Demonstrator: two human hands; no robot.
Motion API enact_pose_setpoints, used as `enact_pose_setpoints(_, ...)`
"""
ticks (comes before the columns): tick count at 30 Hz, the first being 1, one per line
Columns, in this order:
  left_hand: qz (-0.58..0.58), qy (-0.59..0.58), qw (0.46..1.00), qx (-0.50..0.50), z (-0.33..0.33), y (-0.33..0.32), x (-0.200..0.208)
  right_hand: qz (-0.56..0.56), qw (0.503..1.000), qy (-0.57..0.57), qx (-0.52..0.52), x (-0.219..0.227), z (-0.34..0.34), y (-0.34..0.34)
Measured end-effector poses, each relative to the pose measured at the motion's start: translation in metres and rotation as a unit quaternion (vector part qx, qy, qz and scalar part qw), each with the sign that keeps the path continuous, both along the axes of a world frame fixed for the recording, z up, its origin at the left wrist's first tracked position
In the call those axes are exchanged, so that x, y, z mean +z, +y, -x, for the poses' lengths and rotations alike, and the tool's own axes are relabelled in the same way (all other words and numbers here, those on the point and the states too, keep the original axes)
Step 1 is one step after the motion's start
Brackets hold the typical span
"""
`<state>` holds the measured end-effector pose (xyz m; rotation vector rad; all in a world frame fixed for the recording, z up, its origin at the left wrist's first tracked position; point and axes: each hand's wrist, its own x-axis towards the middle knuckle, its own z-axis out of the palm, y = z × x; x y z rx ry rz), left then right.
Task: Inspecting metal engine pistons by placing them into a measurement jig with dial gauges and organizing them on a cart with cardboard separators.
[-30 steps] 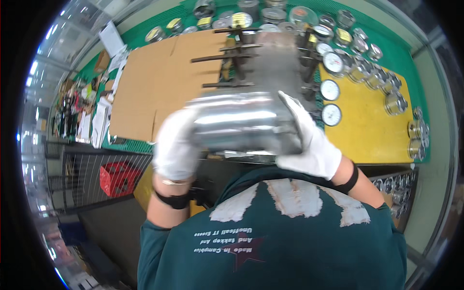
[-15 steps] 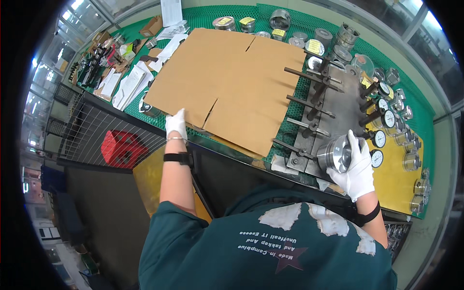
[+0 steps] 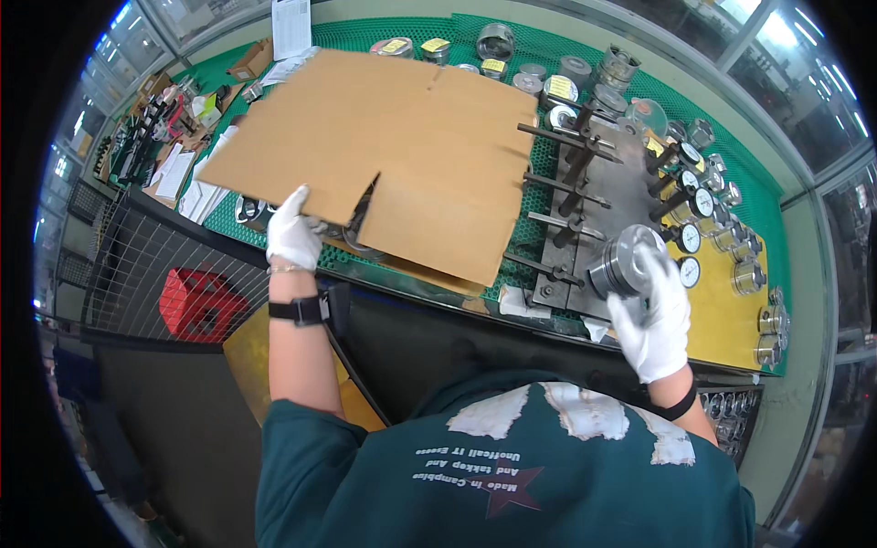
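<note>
My gloved left hand is closed on the near edge of a large brown cardboard sheet, whose near left part is raised. Through a slit in the sheet, dark rounded parts show underneath; most of what lies there is hidden. My gloved right hand grips a shiny metal piston with grooves around its side, slightly blurred. It is at the near end of a grey steel gauging fixture, beside its horizontal rods. Whether the piston touches the plate I cannot tell.
Several dial gauges on dark posts line the fixture's right side. More pistons stand on a yellow board at the right. Labelled metal parts line the green mat's far edge. A red plastic stool stands left below the bench.
My left hand has lifted the cardboard's near left part, widening the slit. My right hand still holds the piston, now at a different tilt. The whole view has shifted somewhat.
</note>
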<state>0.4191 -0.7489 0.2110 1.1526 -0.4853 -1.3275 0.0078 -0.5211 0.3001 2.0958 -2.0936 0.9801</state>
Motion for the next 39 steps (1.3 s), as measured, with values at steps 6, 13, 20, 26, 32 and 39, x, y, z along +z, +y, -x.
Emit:
enact_pose_setpoints(6,0.268,-0.207,0.932,0.128,-0.026,0.157,0.076,-0.36,0.849,-0.23,0.31,-0.049,-0.024,0.002)
enact_pose_setpoints(13,0.169,-0.696,0.636,0.287,-0.004,0.402,0.107,-0.51,0.307,-0.738,0.318,-0.077,-0.078,-0.008)
enact_pose_setpoints(20,0.033,-0.5,0.796,0.339,0.079,0.553,0.128,-0.599,0.346,-0.634,0.345,-0.109,-0.14,0.064)
enact_pose_setpoints(26,-0.037,-0.731,0.669,-0.13,0.096,0.567,0.114,-0.669,0.39,-0.532,0.343,-0.136,-0.183,0.129)
enact_pose_setpoints(32,-0.245,-0.266,0.906,0.219,-0.035,0.67,-0.098,-0.738,0.37,-0.467,0.318,-0.173,-0.178,0.146)
enact_pose_setpoints(39,-0.03,0.246,0.952,0.177,-0.023,0.7,-0.177,-0.708,0.461,-0.382,0.375,-0.165,-0.174,0.158)
